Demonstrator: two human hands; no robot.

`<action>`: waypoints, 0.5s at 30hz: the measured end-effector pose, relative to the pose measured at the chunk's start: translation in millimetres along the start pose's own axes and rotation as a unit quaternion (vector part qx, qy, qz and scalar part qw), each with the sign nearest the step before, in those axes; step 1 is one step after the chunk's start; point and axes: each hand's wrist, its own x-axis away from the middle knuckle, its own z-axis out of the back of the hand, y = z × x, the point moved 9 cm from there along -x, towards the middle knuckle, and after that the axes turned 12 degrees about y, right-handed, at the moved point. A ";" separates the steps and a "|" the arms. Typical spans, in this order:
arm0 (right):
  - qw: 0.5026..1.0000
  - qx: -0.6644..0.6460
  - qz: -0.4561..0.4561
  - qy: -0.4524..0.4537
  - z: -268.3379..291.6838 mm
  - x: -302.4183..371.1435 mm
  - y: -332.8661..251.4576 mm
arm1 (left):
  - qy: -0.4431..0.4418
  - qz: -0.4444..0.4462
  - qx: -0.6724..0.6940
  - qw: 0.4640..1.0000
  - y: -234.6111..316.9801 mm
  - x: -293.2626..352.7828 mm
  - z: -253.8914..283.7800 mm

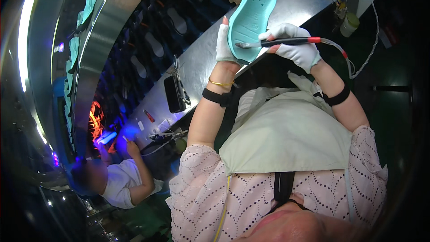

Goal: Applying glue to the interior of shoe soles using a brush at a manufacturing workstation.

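A turquoise moulded shoe sole, with small holes towards its far end, is tilted up in front of me. My left hand, in a white fingerless-tip glove, grips it along its left side near the heel; part of those fingers is hidden behind it. In my right hand, gloved the same way, is a slim black brush with a red end and a cord or tube trailing from it. Its dark, narrow tip rests on or just over the sole's inside near the heel. Whether they touch, I cannot tell.
A metal bench runs beyond my hands, with a phone and keys on it. Dark conveyor racks carry soles at the left. Another person works at far left. A jar stands at right, beside the looping tube.
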 end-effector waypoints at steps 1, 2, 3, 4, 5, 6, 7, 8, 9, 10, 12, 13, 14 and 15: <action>1.000 0.001 -0.001 -0.001 -1.4 -2.8 0.8 | 0.011 0.012 -0.005 1.000 -2.1 -2.0 3.6; 0.999 0.017 0.000 -0.051 -11.9 -2.9 1.5 | 0.034 -0.014 -0.023 0.999 1.5 -10.7 16.7; 0.994 0.032 0.001 -0.100 -20.8 -2.1 3.1 | 0.034 -0.014 -0.021 0.999 3.7 -12.3 20.8; 0.990 0.044 0.041 -0.130 -25.1 -2.2 0.1 | 0.043 0.006 -0.047 0.998 4.2 -11.8 25.6; 0.989 0.045 0.040 -0.131 -23.3 -4.0 -1.6 | 0.052 0.026 -0.074 0.996 3.7 -12.3 31.0; 0.985 0.067 0.008 -0.158 -24.6 -3.5 0.2 | 0.060 0.036 -0.092 0.993 3.0 -16.6 39.9; 0.979 0.088 -0.024 -0.184 -25.3 -3.4 2.3 | 0.060 0.036 -0.091 0.993 4.2 -13.7 38.0; 0.979 0.083 -0.034 -0.184 -21.4 -5.0 -0.1 | 0.072 0.051 -0.128 0.988 1.6 -8.2 36.6; 0.974 0.095 0.001 -0.207 -20.1 -6.2 -8.1 | 0.085 0.066 -0.164 0.981 -0.9 -5.2 37.1; 0.976 0.108 -0.007 -0.188 -16.9 -9.8 -11.8 | 0.086 0.071 -0.165 0.980 -2.9 -7.2 36.5; 0.981 0.104 0.011 -0.164 -16.6 -16.8 -14.7 | 0.072 0.072 -0.162 0.982 -2.5 -10.2 36.6; 0.980 0.111 0.019 -0.164 -19.2 -19.0 -16.1 | 0.060 0.073 -0.159 0.983 -2.9 -10.8 34.8; 0.973 0.127 0.038 -0.186 -21.1 -18.1 -16.3 | 0.040 0.088 -0.178 0.979 -2.3 -2.4 24.5; 0.966 0.143 0.057 -0.208 -22.8 -17.4 -16.4 | 0.039 0.089 -0.177 0.979 -1.4 -7.6 32.2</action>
